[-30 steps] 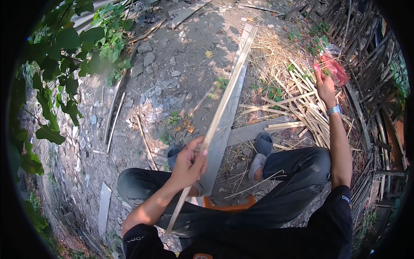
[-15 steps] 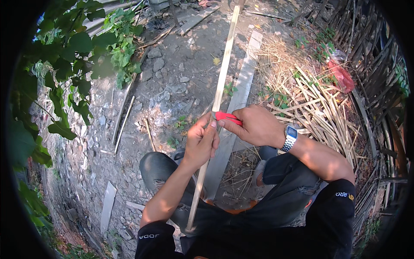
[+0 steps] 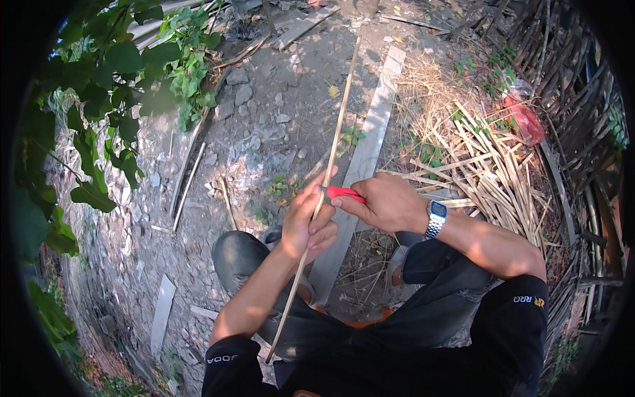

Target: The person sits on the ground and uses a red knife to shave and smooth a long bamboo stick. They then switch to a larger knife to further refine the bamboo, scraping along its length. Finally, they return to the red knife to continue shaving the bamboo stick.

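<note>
Your left hand [image 3: 305,225] clamped the bamboo strip [image 3: 329,173]; your right hand [image 3: 383,202] gripped the red knife [image 3: 345,193] against it, bare ground [image 3: 264,126] lying open beyond.

Stony dirt ground [image 3: 278,112] carries a long grey plank [image 3: 370,132]. Right of the plank lie split bamboo strips [image 3: 489,172]; left of it, loose sticks [image 3: 188,178].

I see outdoor ground [image 3: 278,112], dry dirt with stones, in hard sunlight. Leafy branches [image 3: 99,99] at 9 to 11 o'clock. Grey plank [image 3: 370,132] toward 12. Cut bamboo strips pile [image 3: 483,165] and woven fence [image 3: 575,99] at 2.
</note>
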The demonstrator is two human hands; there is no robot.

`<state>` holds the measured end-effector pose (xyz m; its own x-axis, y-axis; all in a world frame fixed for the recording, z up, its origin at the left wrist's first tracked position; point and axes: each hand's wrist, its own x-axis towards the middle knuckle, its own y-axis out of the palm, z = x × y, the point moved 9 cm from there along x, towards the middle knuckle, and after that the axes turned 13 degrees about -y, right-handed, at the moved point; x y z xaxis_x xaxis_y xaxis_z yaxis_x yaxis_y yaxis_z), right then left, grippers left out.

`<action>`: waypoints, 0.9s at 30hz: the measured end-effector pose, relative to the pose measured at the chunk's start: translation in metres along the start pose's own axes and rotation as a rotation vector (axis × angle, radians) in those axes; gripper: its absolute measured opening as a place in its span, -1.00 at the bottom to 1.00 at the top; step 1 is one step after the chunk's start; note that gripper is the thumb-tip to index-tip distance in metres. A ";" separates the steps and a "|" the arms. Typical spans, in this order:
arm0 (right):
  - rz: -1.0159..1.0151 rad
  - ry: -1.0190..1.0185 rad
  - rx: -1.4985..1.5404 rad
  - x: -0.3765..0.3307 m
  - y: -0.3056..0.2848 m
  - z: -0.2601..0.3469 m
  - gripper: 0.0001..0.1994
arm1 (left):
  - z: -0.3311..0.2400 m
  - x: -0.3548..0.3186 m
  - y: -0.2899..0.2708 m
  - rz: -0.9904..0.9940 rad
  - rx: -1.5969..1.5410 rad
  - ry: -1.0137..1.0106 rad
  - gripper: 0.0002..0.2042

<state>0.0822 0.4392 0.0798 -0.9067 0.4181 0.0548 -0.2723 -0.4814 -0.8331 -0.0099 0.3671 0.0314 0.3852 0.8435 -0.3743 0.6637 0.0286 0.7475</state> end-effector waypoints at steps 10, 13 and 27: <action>-0.244 0.171 -0.037 0.008 -0.024 -0.054 -0.38 | 0.017 -0.001 -0.016 -0.024 -0.045 -0.114 -0.53; -0.252 0.045 -0.321 -0.003 -0.048 -0.064 -0.35 | 0.029 -0.013 -0.016 -0.034 0.052 -0.116 -0.52; -0.066 -0.078 -0.185 0.000 0.000 0.005 -0.39 | 0.019 -0.021 -0.022 -0.078 0.089 -0.024 -0.52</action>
<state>0.0801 0.4356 0.0825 -0.9129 0.3798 0.1493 -0.2749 -0.3018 -0.9129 -0.0200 0.3386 0.0124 0.3450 0.8273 -0.4432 0.7460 0.0449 0.6644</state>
